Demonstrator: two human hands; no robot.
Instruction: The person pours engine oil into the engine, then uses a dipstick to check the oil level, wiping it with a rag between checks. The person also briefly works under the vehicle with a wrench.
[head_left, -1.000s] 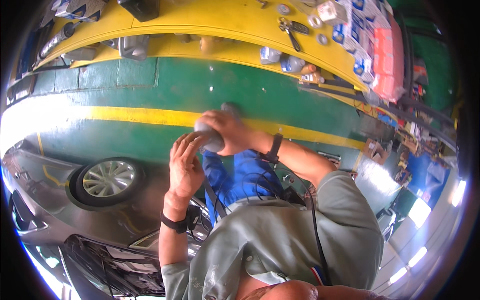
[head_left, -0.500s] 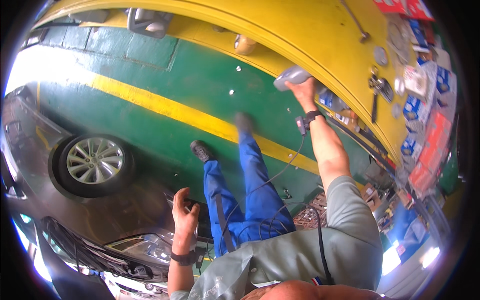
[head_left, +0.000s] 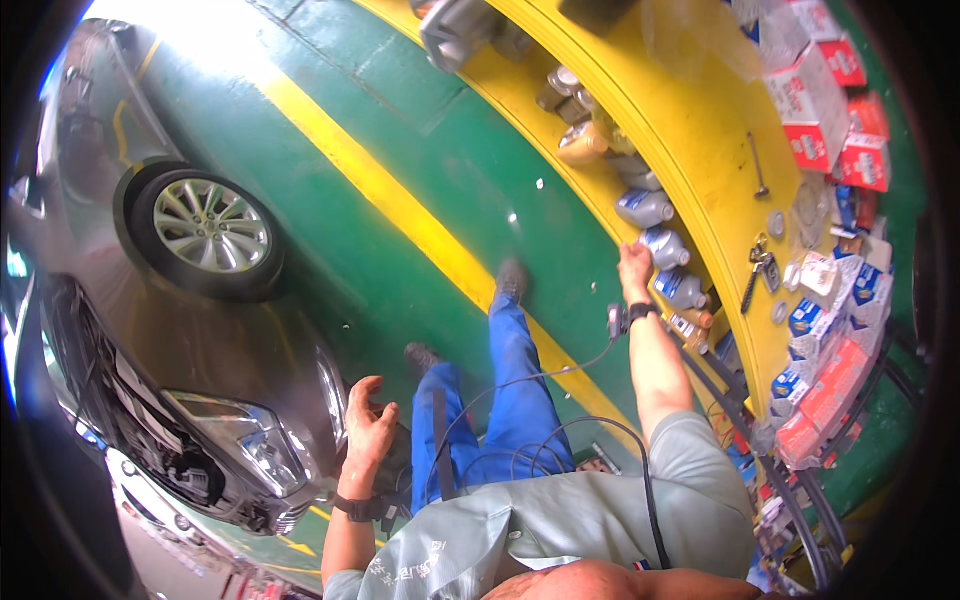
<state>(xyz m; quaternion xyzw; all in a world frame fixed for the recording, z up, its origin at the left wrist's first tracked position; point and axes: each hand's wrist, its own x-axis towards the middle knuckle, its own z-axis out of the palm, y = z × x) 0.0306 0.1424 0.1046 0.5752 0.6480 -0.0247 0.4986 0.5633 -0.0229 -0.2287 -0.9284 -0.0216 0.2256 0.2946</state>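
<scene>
My right hand (head_left: 634, 271) reaches out to the lower shelf of a yellow bench. Its fingers are curled at the near end of a grey plastic bottle (head_left: 662, 248), which lies on its side in a row. Similar grey bottles lie on both sides of it, one above (head_left: 645, 208) and one below (head_left: 682, 291), the lower one with a blue label. My left hand (head_left: 370, 424) hangs in the air in front of me, fingers apart and bent, with nothing in it. The car's front end is the nearest thing to it.
A brown car (head_left: 150, 330) with its hood area exposed stands on the left. The yellow bench top (head_left: 700, 180) carries keys (head_left: 754, 270), a long metal tool (head_left: 758, 165) and several boxes. A black cable (head_left: 640, 430) runs across my body. Small white bits lie on the green floor (head_left: 420, 150).
My right hand has brought the grey bottle from in front of the bench to the row on the lower shelf. My view has turned; my left hand keeps its pose.
</scene>
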